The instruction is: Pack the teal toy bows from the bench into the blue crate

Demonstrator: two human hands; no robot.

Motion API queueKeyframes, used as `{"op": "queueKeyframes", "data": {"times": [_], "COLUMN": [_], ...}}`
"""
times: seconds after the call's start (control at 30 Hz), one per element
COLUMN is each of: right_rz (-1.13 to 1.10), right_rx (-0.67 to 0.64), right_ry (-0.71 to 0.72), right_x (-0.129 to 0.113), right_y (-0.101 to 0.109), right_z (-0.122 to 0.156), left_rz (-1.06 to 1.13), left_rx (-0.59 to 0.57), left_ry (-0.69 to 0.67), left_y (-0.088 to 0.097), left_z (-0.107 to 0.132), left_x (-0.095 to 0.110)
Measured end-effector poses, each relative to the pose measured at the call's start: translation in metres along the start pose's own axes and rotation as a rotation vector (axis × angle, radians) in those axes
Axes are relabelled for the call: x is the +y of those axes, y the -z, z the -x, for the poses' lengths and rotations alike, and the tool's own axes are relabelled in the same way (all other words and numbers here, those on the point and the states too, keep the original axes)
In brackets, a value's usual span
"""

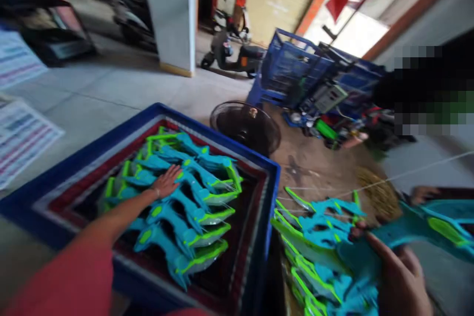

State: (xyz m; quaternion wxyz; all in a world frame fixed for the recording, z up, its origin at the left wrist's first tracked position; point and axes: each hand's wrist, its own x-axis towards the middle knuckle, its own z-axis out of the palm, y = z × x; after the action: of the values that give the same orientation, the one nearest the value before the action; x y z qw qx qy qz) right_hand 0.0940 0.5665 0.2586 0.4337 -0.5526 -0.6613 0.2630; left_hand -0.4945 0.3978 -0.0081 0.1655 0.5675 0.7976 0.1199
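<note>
My left hand (167,182) lies with its fingers stretched out on a stack of teal-and-green plastic toy bows (168,212). The stack sits inside a blue-rimmed tray (272,192), on a dark red and white patterned lining. At the right, my right hand (402,271) is closed around a teal toy bow (407,229) with a bright green oval inset; part of its grip is hidden and blurred. Under and beside that bow lies a second pile of similar bows (322,247). Thin pale strings run across this pile.
A round dark fan-like grille (246,126) stands beyond the tray. Behind it are a blue metal cart (296,66) and a scooter (235,57). Another person's hand (425,193) shows at the right, near a blurred dark head. A pillar (168,15) rises at the back.
</note>
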Motion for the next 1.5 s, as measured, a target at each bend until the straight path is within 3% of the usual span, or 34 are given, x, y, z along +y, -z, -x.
{"op": "queueKeyframes", "data": {"times": [0.07, 0.13, 0.27, 0.33, 0.4, 0.47, 0.53, 0.63, 0.73, 0.9, 1.0, 1.13, 1.23, 1.33, 1.43, 1.5], "right_rz": [0.028, 0.174, 0.372, 0.61, 0.84, 0.949, 0.981, 1.035, 1.069, 1.074, 1.048, 0.972, 0.902, 0.838, 0.78, 0.698], "right_rx": [-0.085, -0.198, -0.486, -0.638, -0.732, -0.761, -0.753, -0.747, -0.752, -0.754, -0.754, -0.79, -0.822, -0.85, -0.824, -0.76], "right_ry": [0.0, 0.097, 0.458, 0.492, 0.47, 0.443, 0.421, 0.376, 0.334, 0.266, 0.24, 0.239, 0.231, 0.184, 0.168, 0.288], "right_x": [-0.025, -0.047, -0.068, -0.065, -0.057, -0.045, -0.034, -0.02, -0.013, -0.015, -0.015, -0.011, -0.018, -0.04, -0.059, -0.06], "right_y": [-0.043, -0.106, -0.279, -0.367, -0.439, -0.489, -0.519, -0.541, -0.551, -0.556, -0.558, -0.561, -0.564, -0.561, -0.547, -0.526], "right_z": [-0.009, -0.008, 0.02, 0.038, 0.053, 0.063, 0.068, 0.073, 0.078, 0.087, 0.092, 0.093, 0.09, 0.089, 0.09, 0.098], "left_rz": [0.01, 0.01, 0.008, 0.015, 0.027, 0.025, 0.015, 0.005, 0.006, 0.0, -0.015, -0.056, -0.116, -0.227, -0.331, -0.344], "left_rx": [-0.006, -0.03, -0.107, -0.114, -0.102, -0.087, -0.074, -0.071, -0.082, 0.036, 0.099, 0.034, -0.005, -0.033, 0.037, 0.009], "left_ry": [0.026, 0.058, 0.088, 0.076, 0.062, 0.054, 0.043, 0.037, 0.019, -0.031, -0.112, -0.093, -0.078, -0.065, -0.064, -0.041], "left_y": [0.003, -0.001, -0.018, -0.024, -0.03, -0.034, -0.04, -0.047, -0.051, -0.038, -0.021, -0.008, -0.007, -0.005, -0.002, 0.0], "left_z": [0.0, -0.001, -0.006, -0.008, -0.009, -0.008, -0.008, -0.006, -0.001, 0.001, -0.025, -0.071, -0.084, -0.076, -0.076, -0.087], "left_x": [0.007, 0.007, -0.001, -0.004, -0.004, -0.003, -0.002, -0.004, -0.005, 0.0, 0.001, -0.005, -0.01, -0.012, -0.023, -0.031]}}
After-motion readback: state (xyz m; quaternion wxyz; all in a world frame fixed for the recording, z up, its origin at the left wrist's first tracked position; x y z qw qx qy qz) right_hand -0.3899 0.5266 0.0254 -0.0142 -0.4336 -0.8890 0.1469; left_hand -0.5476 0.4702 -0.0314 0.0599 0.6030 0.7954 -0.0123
